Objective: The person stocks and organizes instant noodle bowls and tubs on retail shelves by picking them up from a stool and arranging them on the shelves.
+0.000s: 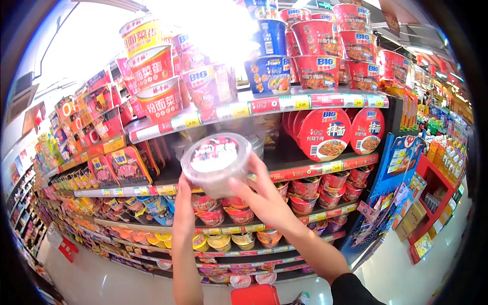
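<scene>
Both my hands hold a round, translucent plastic tub (216, 161) with a printed label on its lid, raised in front of the shelves. My left hand (184, 199) supports it from the left side, with the fingers partly hidden behind it. On the right, my right hand (259, 193) grips the tub's side, thumb near its lower front. The lid tilts toward me, and glare washes out part of the label. Behind the tub is a dark shelf level with more clear tubs (264, 132), partly covered by it. Red round noodle packs (325, 134) stand upright to the right.
Stacked noodle buckets (317, 38) fill the top shelf, above a price-tag rail (295, 103). Lower shelves hold rows of cup noodles (218, 241). A blue display panel (378, 203) stands at the shelf's right end. Something red (255, 295) is on the floor below me.
</scene>
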